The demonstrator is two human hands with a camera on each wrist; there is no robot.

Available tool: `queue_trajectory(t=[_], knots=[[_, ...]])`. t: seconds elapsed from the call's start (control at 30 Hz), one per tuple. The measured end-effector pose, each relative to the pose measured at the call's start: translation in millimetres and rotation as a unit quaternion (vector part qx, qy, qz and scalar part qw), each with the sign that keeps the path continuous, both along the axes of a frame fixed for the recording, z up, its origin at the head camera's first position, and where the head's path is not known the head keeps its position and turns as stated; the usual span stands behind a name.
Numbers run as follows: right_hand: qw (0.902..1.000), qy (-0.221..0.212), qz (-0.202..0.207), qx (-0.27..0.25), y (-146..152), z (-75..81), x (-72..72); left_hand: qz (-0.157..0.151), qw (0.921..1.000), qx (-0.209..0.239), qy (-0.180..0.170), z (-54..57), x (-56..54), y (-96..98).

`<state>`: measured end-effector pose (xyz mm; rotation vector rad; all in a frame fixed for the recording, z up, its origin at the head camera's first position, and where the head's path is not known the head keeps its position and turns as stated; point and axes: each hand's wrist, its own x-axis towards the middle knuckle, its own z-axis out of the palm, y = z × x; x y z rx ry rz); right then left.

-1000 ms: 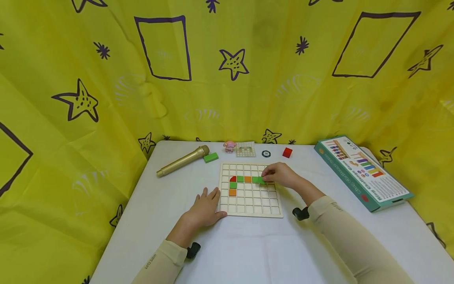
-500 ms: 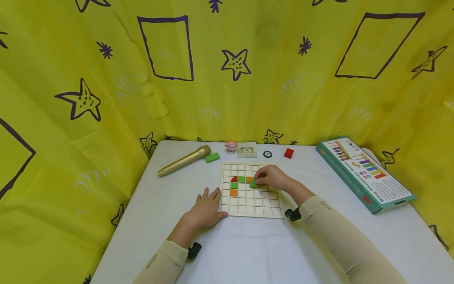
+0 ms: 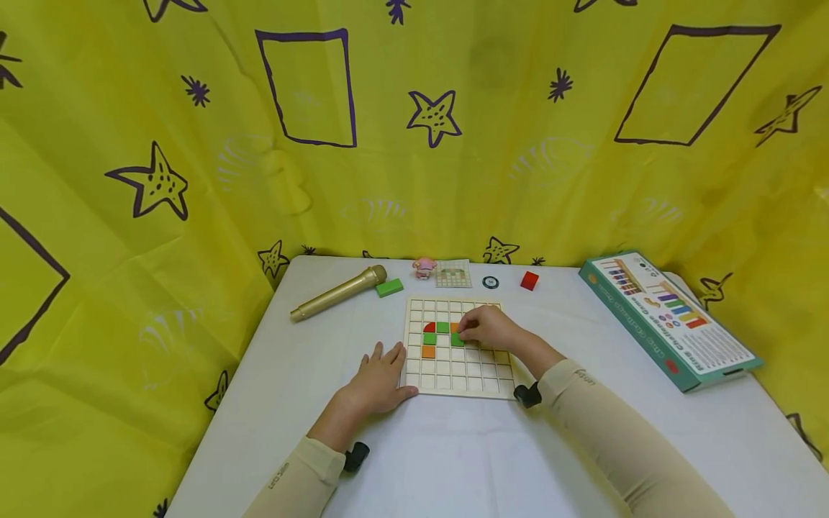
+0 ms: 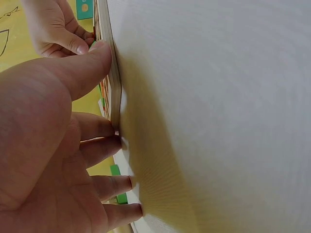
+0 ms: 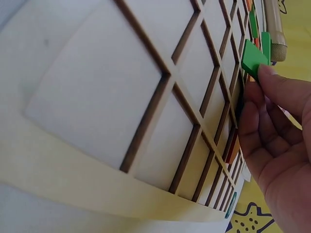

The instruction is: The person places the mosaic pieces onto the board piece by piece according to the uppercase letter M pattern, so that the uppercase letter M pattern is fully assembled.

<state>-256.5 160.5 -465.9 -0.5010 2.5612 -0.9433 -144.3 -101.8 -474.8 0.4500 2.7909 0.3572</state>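
A pale wooden grid board (image 3: 453, 383) lies on the white table. My right hand (image 3: 490, 328) pinches a green square tile (image 5: 252, 59) between thumb and finger, over a cell in the board's upper half. In the head view this tile lies just below an orange tile (image 3: 455, 327), partly covered by my fingers. Left of it, the board bears another green tile (image 3: 443, 327), a red rounded-corner tile (image 3: 429, 327), a green tile (image 3: 430, 339) and an orange tile (image 3: 429, 352). My left hand (image 3: 373, 383) rests spread against the board's left edge, its thumb at the near corner.
Behind the board are a gold microphone (image 3: 338, 293), a green block (image 3: 390, 288), a pink figurine (image 3: 424, 268), a grid pattern card (image 3: 453, 274), a round token (image 3: 490, 283) and a red block (image 3: 529, 280). A teal game box (image 3: 673, 316) lies at the right.
My right hand has moved left and slightly nearer, bringing a green tile from right of the orange tile to below it. My left hand stays at the board's edge.
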Motion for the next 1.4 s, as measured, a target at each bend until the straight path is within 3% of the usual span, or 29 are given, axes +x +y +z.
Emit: queue_trajectory(t=[0.47,1.07,1.4], knots=[[0.9987,0.041,0.003,0.032,2.1,-5.6,7.6,-0.009,1.0000,0.000,0.002,1.7,0.0,5.2],[0.9987,0.035,-0.034,0.015,34.2,0.6,18.7,-0.019,0.9998,-0.001,0.005,0.3,-0.9,10.5],[0.9986,0.035,-0.038,0.005,45.7,12.2,19.1,0.004,1.0000,0.002,0.003,-3.1,0.3,1.5]])
